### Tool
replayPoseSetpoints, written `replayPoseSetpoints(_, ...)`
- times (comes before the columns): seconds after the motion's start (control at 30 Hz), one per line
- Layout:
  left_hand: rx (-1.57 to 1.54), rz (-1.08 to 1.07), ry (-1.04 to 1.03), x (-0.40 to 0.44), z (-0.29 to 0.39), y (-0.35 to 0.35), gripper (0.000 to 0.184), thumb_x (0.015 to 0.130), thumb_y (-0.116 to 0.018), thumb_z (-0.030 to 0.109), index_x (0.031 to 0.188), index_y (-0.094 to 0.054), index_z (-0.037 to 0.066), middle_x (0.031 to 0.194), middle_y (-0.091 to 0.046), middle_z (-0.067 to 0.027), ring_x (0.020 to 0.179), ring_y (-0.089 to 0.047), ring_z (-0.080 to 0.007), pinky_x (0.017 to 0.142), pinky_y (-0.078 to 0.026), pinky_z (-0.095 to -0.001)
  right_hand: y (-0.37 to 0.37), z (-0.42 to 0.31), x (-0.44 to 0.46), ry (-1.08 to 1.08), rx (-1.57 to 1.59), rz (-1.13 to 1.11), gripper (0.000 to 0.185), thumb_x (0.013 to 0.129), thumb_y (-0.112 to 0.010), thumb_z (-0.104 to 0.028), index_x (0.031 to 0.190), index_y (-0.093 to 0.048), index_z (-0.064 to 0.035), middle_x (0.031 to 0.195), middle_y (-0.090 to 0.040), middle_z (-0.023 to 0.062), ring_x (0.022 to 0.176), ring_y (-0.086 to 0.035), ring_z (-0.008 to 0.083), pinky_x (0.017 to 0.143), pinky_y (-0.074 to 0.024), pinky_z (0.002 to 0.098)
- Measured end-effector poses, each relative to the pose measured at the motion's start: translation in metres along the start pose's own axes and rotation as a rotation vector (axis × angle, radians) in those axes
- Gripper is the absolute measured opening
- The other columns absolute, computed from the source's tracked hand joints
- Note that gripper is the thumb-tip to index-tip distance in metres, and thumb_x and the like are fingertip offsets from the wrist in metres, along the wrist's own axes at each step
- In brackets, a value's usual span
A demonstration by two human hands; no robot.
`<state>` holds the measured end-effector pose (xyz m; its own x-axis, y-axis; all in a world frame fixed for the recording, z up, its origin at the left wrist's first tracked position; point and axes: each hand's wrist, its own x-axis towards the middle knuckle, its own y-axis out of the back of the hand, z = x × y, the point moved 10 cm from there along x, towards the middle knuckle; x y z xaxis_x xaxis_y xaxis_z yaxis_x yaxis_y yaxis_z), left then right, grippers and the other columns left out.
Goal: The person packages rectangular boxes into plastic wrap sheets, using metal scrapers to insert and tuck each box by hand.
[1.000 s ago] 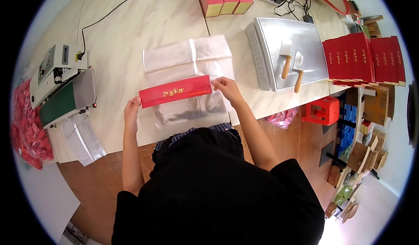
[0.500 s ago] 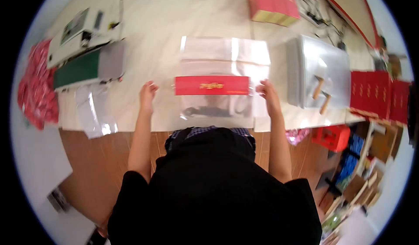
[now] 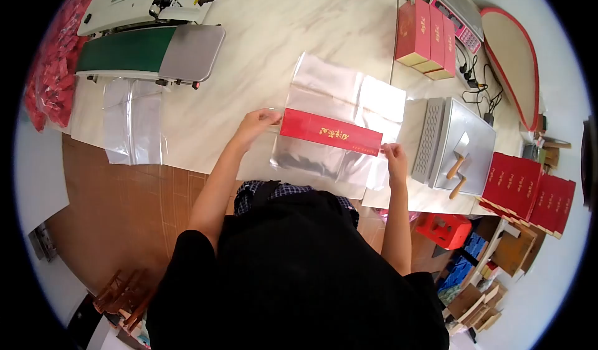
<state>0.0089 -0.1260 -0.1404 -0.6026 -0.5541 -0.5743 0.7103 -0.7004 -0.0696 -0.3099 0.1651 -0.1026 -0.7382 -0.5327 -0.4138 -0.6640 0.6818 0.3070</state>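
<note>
A long red packet with gold lettering lies between the fingers of the two hands, slantwise, its right end nearer the person's body than its left. The left hand has its fingers at the packet's left end, bent and close together; whether they pinch the clear edge there or only rest beside it, I cannot tell. The right hand has thumb and fingers drawn together at the packet's right end; it looks like a pinch, but the fingertips are too small to show whether anything is caught between them.

Below and around the packet, between both sets of fingers, clear bags spread flat on the pale surface, reaching out past its two long sides. Well apart to the left of the left fingers, more clear bags hang over the surface's edge, and a machine with a green belt stands beyond them. To the right of the right fingers, two wooden-handled tools lie on a flat metal-topped unit; farther off, three red boxes stand side by side.

The step in hand seems to be handling the packet by its two ends. The next move, I judge, calls for an even, light hold at both ends and a level packet.
</note>
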Motion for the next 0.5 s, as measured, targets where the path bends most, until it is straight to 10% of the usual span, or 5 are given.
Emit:
replayPoseSetpoints(0.13, -0.087, 0.173, -0.039, 0.003, -0.015, 0.039, 0.029, 0.096, -0.061, 0.031, 0.099, -0.067, 0.003, 0.096, -0.070, -0.0065, 0.089, -0.065, -0.0135, 0.082, -0.047, -0.0273, 0.013, -0.088, -0.031, 0.497, -0.709, 0.449, 0.035, 0.082, -0.075, -0.017, 0.108, -0.059, 0.0001, 0.104, -0.060, 0.0139, 0.095, -0.057, 0.0290, 0.085, -0.0460, 0.0379)
replayPoseSetpoints(0.33, -0.294, 0.393, -0.046, -0.004, -0.068, 0.089, 0.037, 0.102, -0.042, 0.037, 0.094, -0.062, 0.007, 0.085, -0.067, -0.0024, 0.079, -0.063, -0.0125, 0.071, -0.046, -0.0258, -0.162, -0.130, -0.057, 0.837, -0.985, -0.154, 0.098, 0.062, -0.088, -0.038, 0.141, -0.039, -0.0063, 0.136, -0.047, 0.0187, 0.125, -0.043, 0.0377, 0.103, -0.0359, 0.0501)
replayPoseSetpoints(0.5, -0.387, 0.467, 0.081, -0.021, -0.099, 0.061, 0.052, 0.100, -0.040, 0.052, 0.118, -0.054, 0.006, 0.111, -0.063, -0.0082, 0.099, -0.061, -0.0176, 0.080, -0.047, -0.0356, -0.221, -0.116, -0.045, 0.836, -1.002, -0.317, 0.093, 0.060, -0.088, -0.028, 0.137, -0.042, -0.0049, 0.122, -0.053, 0.0156, 0.114, -0.049, 0.0351, 0.100, -0.0368, 0.0474)
